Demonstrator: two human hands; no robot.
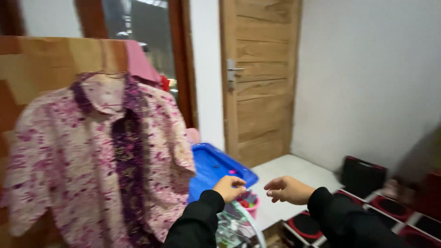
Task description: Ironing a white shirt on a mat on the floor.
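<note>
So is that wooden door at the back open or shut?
Shut. The wooden door sits flush in its frame, no gap showing beside the handle.

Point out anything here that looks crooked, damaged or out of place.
The blue plastic lid stands tilted on edge beside the wooden door rather than lying flat. The pink patterned shirt hangs slightly askew, its collar twisted. Nothing looks spilled or broken. Both hands, left and right, hold nothing.

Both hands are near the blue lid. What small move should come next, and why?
Probably the left hand should close its grip on the blue lid: its fingers already rest at the lid's edge, while the right hand hovers empty beside it.
</note>
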